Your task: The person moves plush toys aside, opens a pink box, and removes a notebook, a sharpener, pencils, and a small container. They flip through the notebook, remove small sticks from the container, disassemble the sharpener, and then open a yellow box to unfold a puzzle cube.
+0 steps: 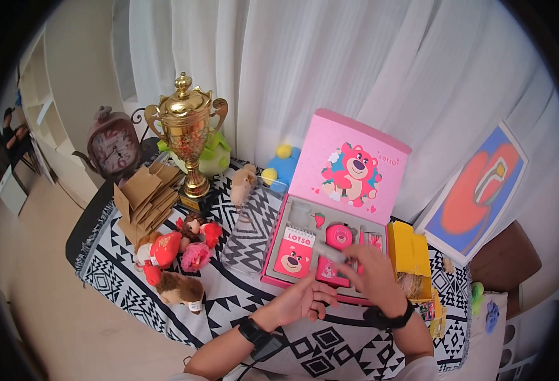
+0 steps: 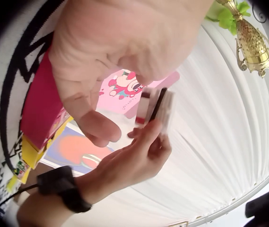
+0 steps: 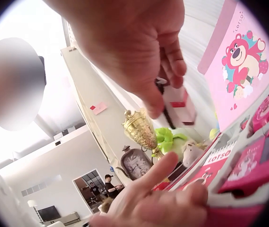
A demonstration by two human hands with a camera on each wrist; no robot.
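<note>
My right hand (image 1: 381, 279) pinches a small, flat, whitish rectangular piece (image 3: 181, 108) with a black edge and a red patch, blurred in the left wrist view; its kind I cannot tell. Palm up and fingers loosely bent, my left hand (image 1: 297, 302) holds nothing just below and left of it. Both hands are over the front of an open pink gift box (image 1: 268, 267) whose raised lid (image 1: 387, 159) shows a pink bear. In its grey insert sit a LOTSO notepad (image 1: 294, 251), a round pink item (image 1: 339, 236) and a strawberry-shaped piece (image 1: 319, 220).
A clear plastic cover (image 1: 244, 238) lies left of the box. Beyond it are plush toys (image 1: 181, 289), folded cardboard (image 1: 149, 200), a gold trophy (image 1: 187, 127) and a clock (image 1: 114, 149). To the right are a yellow box (image 1: 412, 251) and a leaning picture (image 1: 479, 190).
</note>
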